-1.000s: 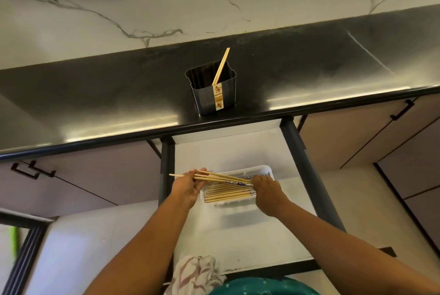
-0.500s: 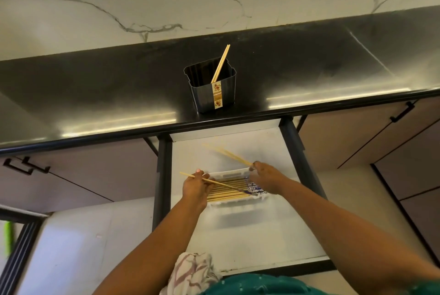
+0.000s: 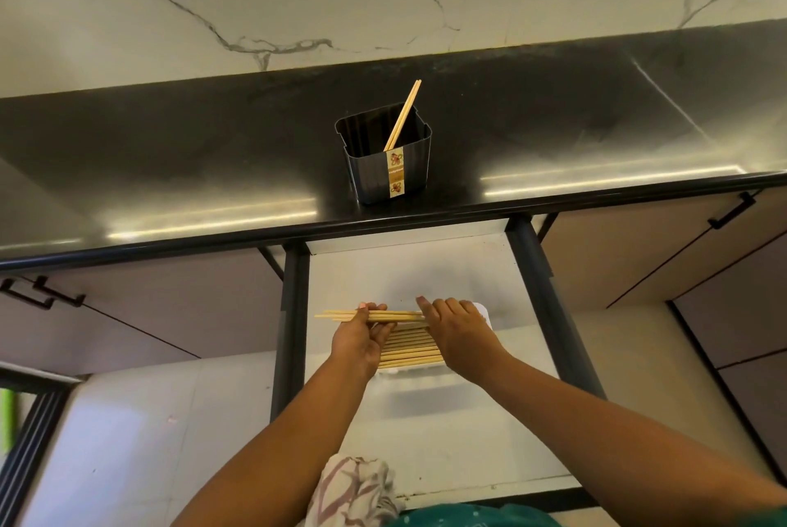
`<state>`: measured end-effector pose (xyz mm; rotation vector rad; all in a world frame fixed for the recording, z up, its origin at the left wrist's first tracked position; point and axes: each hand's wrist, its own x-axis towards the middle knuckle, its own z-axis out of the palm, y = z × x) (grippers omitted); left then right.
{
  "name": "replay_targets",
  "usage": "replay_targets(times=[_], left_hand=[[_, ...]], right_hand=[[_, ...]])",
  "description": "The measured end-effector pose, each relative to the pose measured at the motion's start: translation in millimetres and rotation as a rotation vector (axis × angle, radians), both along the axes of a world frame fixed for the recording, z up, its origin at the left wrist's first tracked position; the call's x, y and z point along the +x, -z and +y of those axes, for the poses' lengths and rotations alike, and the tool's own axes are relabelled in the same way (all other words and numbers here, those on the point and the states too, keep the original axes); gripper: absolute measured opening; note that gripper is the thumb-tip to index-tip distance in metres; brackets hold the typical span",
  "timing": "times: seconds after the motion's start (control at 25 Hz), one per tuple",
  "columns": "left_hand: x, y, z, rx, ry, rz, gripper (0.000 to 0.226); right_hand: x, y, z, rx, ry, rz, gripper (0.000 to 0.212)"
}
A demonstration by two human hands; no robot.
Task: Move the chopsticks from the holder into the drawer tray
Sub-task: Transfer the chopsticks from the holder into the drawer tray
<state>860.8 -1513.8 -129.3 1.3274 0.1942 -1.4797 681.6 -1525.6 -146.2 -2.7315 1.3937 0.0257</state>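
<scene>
A dark ribbed holder [image 3: 383,162] with a patterned label stands near the counter's front edge; one pair of wooden chopsticks [image 3: 403,114] leans in it. Below, a white tray [image 3: 483,311] lies in the open drawer [image 3: 426,433], with several chopsticks [image 3: 411,350] side by side in it. My left hand [image 3: 362,339] and my right hand [image 3: 458,333] hold a bundle of chopsticks [image 3: 394,316] level over the tray's far side, one hand at each end. The bundle's left tips stick out past my left hand.
The black counter [image 3: 170,169] runs across, under a marble wall. Black frame posts [image 3: 291,313] flank the drawer. Cabinet doors with black handles [image 3: 730,211] lie left and right. A patterned cloth [image 3: 353,492] hangs at my waist.
My two hands, which had drawn apart with chopsticks in each, have come back together and now hold one level bundle over the tray. The pair in the holder has not moved.
</scene>
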Motion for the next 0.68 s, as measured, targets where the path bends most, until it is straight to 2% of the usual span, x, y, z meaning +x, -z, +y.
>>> replay_targets(times=[0.04,0.12,0.24,0.32,0.4,0.52,0.6,0.68], left_hand=[[-1.1,0.5,-2.0,0.009,0.009,0.017,0.020],[-4.2,4.8,-4.2,0.025,0.050,0.014,0.022],[7.6,16.3,-2.7,0.059,0.059,-0.047,0.020],[29.7,29.4,-1.4,0.071,0.063,-0.127,0.017],[51.9,41.9,0.5,0.079,0.101,-0.247,0.026],[66.9,59.2,6.9,0.167,0.236,-0.472,0.027],[62.5,66.7,12.5,0.222,0.424,-0.615,0.029],[55.0,72.9,14.5,0.197,0.619,-0.675,0.032]], right_hand=[[1.4,1.0,-0.9,-0.056,-0.048,0.009,0.062],[3.6,2.7,-5.7,-0.072,-0.072,0.028,0.051],[1.6,9.5,-16.8,0.067,-0.031,0.041,0.039],[-7.7,22.9,-23.7,0.149,-0.033,0.104,0.038],[-16.5,32.7,-29.9,0.177,-0.039,0.182,0.040],[-20.1,39.1,-40.4,0.237,-0.024,0.241,0.044],[-15.6,41.6,-46.9,0.277,-0.016,0.267,0.044],[-8.6,45.6,-49.9,0.317,-0.035,0.325,0.047]])
